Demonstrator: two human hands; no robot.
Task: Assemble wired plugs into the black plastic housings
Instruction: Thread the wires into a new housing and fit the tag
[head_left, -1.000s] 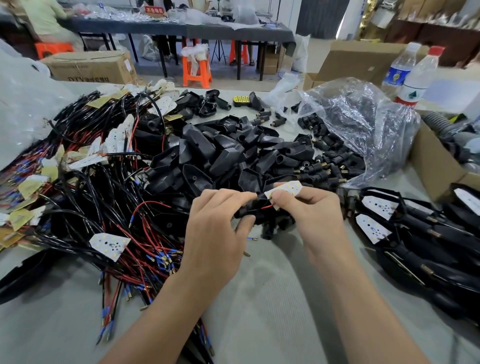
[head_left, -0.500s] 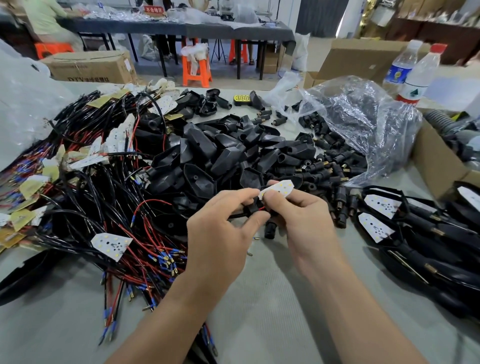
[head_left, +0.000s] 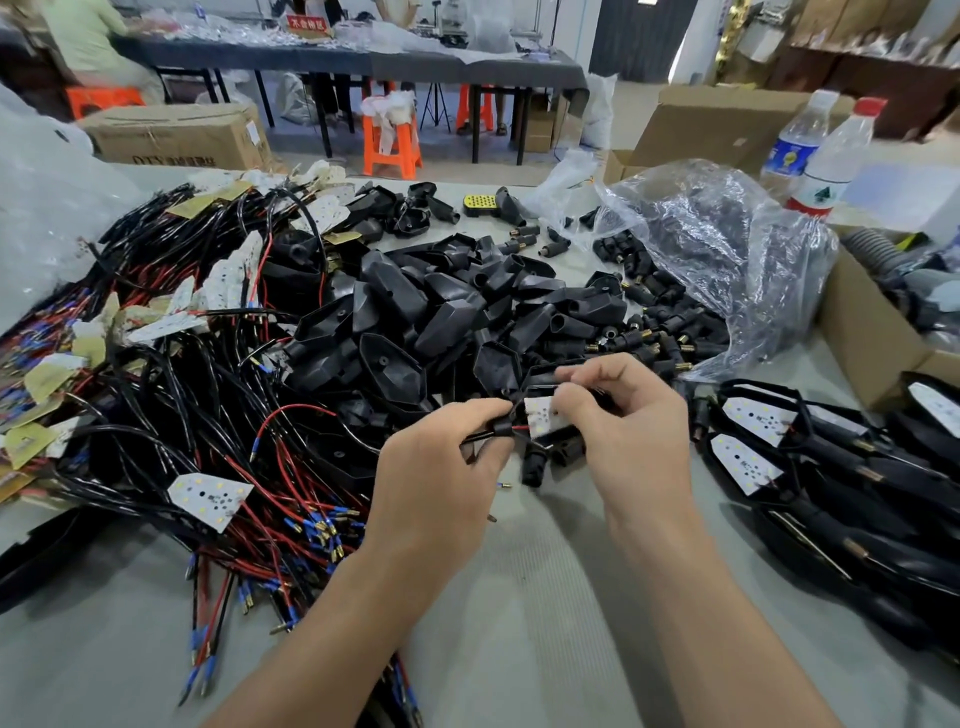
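Near the middle of the tabletop, before a heap of black housings too overlapped to count, two forearms reach in from the near edge. The left hand pinches one red-and-black wire pair in curled fingers. The right hand clamps thumb and fingers on one white LED board. Its palm hides what lies beneath.
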